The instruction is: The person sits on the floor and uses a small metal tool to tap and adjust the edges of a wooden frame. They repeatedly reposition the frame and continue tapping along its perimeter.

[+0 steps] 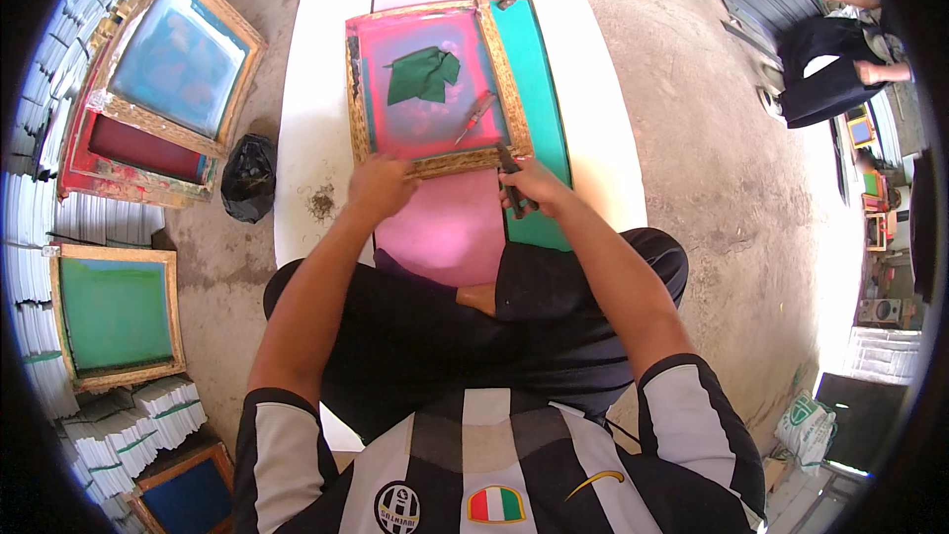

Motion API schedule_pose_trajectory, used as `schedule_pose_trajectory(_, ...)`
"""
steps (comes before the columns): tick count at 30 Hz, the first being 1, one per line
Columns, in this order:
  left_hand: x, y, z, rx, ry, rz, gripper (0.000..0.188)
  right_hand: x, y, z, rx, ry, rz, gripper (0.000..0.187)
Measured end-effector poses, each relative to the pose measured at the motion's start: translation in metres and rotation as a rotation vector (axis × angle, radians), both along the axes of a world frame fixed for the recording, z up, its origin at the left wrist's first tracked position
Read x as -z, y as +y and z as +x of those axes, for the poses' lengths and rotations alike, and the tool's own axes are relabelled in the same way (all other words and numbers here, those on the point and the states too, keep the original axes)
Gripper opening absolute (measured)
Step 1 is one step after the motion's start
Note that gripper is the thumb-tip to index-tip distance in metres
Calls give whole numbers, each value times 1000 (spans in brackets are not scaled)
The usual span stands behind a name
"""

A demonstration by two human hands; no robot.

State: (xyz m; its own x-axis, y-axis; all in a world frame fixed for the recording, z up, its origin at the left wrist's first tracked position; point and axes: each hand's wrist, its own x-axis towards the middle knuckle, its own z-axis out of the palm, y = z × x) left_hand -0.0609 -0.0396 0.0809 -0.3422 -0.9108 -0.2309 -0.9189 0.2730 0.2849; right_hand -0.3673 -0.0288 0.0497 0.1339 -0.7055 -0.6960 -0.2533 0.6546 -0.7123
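1. Concrete floor (717, 237).
2. White, pink and green panels (445, 222), side by side.
3. Wood-framed screen (502, 79), flat on the panels before the person.
4. Green cloth (423, 76), crumpled, on the screen.
5. Hands: left hand (384, 188) at screen's near-left corner, cannot tell whether gripping; right hand (534, 186) closed around dark plier-like tool (510, 190), near-right corner.
6. Red-handled screwdriver (477, 116) on screen, nearer than cloth.

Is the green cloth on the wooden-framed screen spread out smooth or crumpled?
Crumpled: the green cloth shows creases and uneven, folded-looking edges, and it covers only part of the screen.
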Motion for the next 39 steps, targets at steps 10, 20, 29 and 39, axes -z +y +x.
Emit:
schedule_pose_trajectory(10,48,15,-13,97,-151,-130,72,34,-6,-38,13,301,-87,23)
schedule_pose_trajectory(20,65,17,-11,76,-154,-101,79,20,-9,-26,-157,505,-115,23)
schedule_pose_trajectory(29,58,13,-15,90,-116,-108,76,18,-35,-34,-447,617,-75,20)
schedule_pose_trajectory(39,57,10,-16,86,-133,-91,74,-1,-17,-17,-343,861,-138,31)
